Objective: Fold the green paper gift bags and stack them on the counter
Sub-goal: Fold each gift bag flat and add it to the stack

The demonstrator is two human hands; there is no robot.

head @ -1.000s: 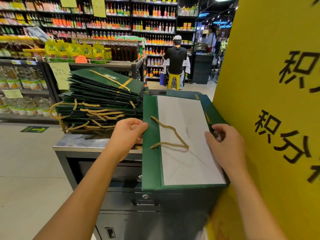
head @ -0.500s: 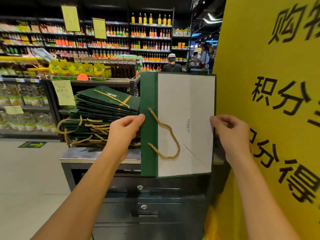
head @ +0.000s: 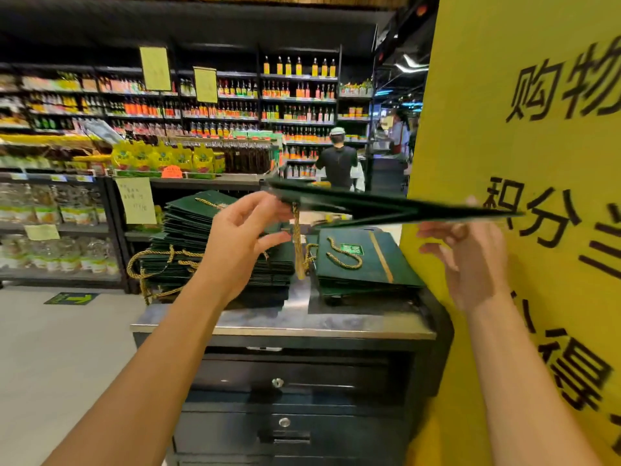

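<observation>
Supermarket aisle, big yellow sign [head: 537, 156] reading 购物 and 积分 at right, dark green paper gift bag [head: 403, 210] edge-on mid-frame above the steel counter [head: 336, 321], left hand [head: 242, 243] with fingertips on its left end (pinching? can't tell), right hand [head: 473, 260] spread loose underneath.

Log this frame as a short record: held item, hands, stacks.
Held: one bag, edge-on, roughly level above the counter
Left hand: holds bag's left end
Right hand: under bag's right end, grip blurred
Cord: hangs from bag
Stacks: tall stack left, short stack right, both on counter
</observation>
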